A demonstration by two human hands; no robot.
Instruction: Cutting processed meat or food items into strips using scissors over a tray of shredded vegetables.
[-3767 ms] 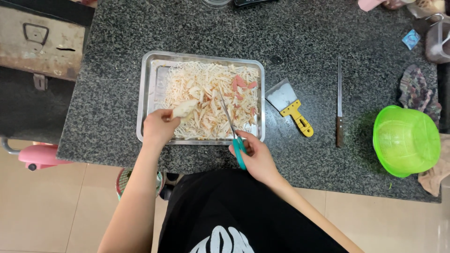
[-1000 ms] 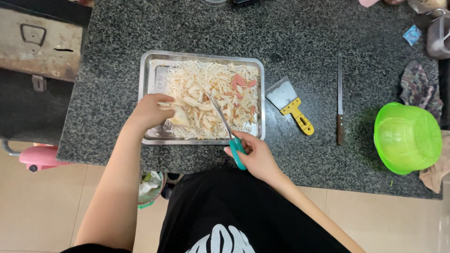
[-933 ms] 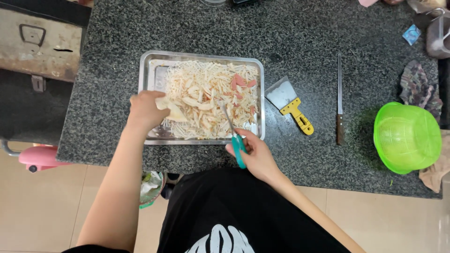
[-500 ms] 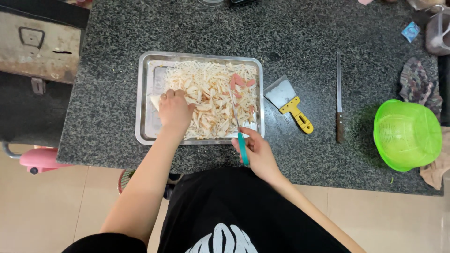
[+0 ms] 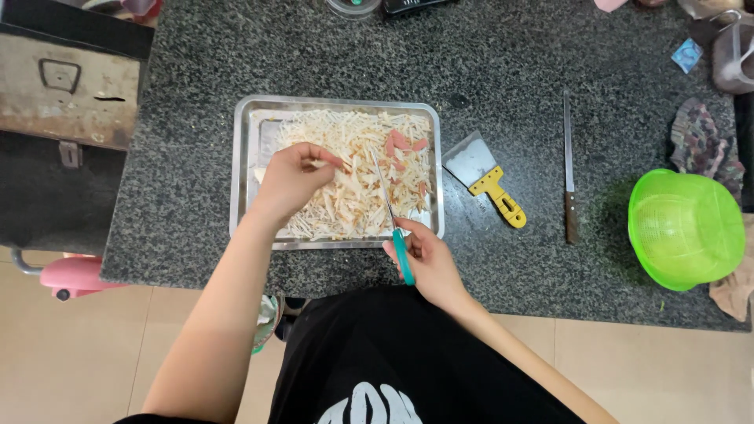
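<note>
The left hand is reaching into the metal tray, and its fingers are closing together on a small pinch of the pale shredded food that is filling the tray. The tray is lying on the dark speckled table, near the table's front edge and directly in front of the person. A few pink slices are lying on the shreds in the far right part of the tray.

The right hand is resting on the table just at the near right corner of the tray. Its fingers are clamped on the teal handle of the scissors, and the thin blades are pointing away from the person, over the shreds inside the tray. I cannot tell whether the blades are apart or together.

To the right of the tray, a scraper with a yellow handle is lying just beside it. Further right of the tray, a long knife is lying with its dark handle toward the person. Well apart from the tray, at the right end of the table, a green plastic bowl is sitting upside down. Left of the tray, beyond the table's edge, an old metal box is standing.
</note>
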